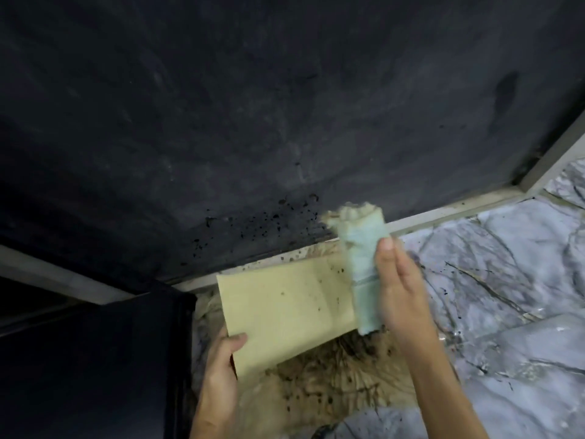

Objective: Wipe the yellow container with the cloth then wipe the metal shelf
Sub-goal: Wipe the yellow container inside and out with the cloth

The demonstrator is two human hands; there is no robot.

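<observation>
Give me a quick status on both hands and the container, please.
Left hand grips yellow container. Right hand holds rolled cloth against its right edge. Dark specks on container; nothing blocking.

Left hand (221, 353) and right hand (400, 286) both closed in a grip — forearms extended.

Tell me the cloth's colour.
Pale green cloth, its top end soiled tan; head view.

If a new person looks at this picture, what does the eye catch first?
First, the yellow container at lower centre, held by the left hand at its bottom corner. The right hand presses a rolled pale cloth against its right edge. Below them, a brown stain spreads over the marble floor.
</observation>
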